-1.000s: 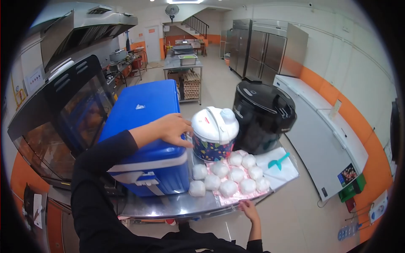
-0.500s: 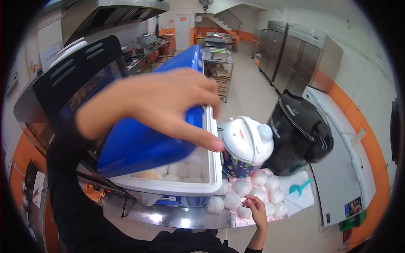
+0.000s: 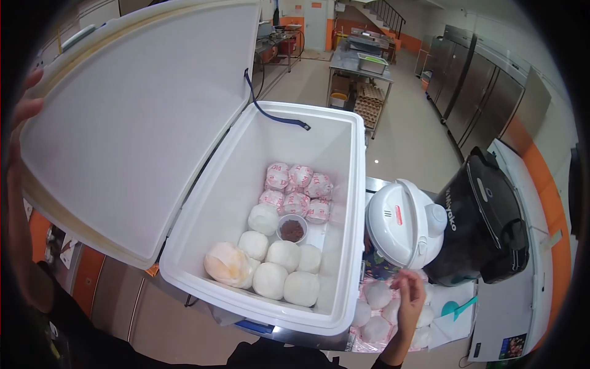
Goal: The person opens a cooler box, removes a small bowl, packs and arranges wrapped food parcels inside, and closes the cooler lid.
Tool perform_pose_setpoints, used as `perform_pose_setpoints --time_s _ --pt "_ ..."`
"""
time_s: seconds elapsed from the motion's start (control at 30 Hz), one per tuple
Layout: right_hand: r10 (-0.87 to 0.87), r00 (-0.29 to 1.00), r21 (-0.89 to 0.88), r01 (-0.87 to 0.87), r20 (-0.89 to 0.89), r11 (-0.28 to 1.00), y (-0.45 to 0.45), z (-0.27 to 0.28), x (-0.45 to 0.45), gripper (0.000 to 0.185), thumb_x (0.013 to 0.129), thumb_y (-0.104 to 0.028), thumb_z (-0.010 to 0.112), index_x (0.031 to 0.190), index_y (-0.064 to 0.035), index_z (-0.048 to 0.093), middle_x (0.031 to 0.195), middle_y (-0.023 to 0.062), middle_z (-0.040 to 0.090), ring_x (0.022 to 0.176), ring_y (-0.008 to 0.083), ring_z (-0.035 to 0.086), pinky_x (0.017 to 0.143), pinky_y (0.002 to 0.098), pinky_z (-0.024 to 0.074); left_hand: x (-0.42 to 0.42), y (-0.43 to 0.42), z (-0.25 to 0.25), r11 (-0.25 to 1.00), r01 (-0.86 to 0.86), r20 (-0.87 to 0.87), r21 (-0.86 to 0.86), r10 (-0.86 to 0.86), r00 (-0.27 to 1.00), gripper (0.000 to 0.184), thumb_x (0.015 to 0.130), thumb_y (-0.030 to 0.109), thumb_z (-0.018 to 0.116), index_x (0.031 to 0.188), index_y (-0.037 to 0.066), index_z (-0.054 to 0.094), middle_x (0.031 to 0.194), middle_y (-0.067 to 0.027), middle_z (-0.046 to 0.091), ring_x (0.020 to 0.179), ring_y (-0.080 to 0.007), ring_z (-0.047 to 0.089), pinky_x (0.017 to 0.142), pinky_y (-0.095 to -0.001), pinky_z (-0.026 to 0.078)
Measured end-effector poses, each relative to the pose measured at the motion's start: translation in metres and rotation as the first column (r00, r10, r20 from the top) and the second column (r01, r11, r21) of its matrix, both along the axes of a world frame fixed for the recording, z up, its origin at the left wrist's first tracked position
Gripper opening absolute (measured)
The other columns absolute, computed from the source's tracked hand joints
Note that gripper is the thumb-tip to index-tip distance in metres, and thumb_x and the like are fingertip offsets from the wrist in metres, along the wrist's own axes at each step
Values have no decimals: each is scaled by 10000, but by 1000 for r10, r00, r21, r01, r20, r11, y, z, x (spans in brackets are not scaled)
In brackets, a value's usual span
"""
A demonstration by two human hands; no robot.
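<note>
The cooler box stands open, its lid swung up to the left. At the lid's outer edge is my left hand, fingers apart, partly dark at the frame's edge. Inside the cooler lie several white wrapped balls, a larger orange-tinged bundle, several balls in red-printed paper and a small cup of brown stuff. My right hand hovers over the wrapped balls on the counter, its fingers curled; whether it holds anything is hidden.
A white-lidded rice cooker and a large black cooker stand right of the cooler. A teal scoop lies on white sheets. Behind are a steel table, egg trays and steel fridges.
The blue lid has gone from closed to fully raised, showing the cooler's contents. My left hand has moved with it to the far left. My right hand has risen over the wrapped balls.
</note>
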State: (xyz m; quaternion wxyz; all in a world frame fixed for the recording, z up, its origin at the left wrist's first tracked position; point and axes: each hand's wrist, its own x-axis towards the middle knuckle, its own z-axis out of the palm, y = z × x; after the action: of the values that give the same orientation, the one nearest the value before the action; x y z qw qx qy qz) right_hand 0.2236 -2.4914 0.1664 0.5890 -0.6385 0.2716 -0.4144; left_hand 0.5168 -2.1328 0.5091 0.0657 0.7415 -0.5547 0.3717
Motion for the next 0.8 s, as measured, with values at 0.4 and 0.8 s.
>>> perform_pose_setpoints --time_s 0.4,0.8 --pt "568 -21 159 -968 -823 195 80 127 242 716 899 -549 390 1288 51 367 1238 203 449 1098 277 494 914 365 405 50 12 -37 929 133 476 -347 52 878 284 838 237 450 1067 104 553 1182 -95 469 1223 -199 365 1074 -493 244" --pt "762 -167 561 -776 -625 290 116 44 292 982 692 -712 561 1310 17 336 1184 202 462 1128 306 468 928 381 401 52 43 -48 981 115 569 -155 -6 822 322 843 212 438 1150 121 474 1306 -141 381 1287 -255 308 1035 -497 327"
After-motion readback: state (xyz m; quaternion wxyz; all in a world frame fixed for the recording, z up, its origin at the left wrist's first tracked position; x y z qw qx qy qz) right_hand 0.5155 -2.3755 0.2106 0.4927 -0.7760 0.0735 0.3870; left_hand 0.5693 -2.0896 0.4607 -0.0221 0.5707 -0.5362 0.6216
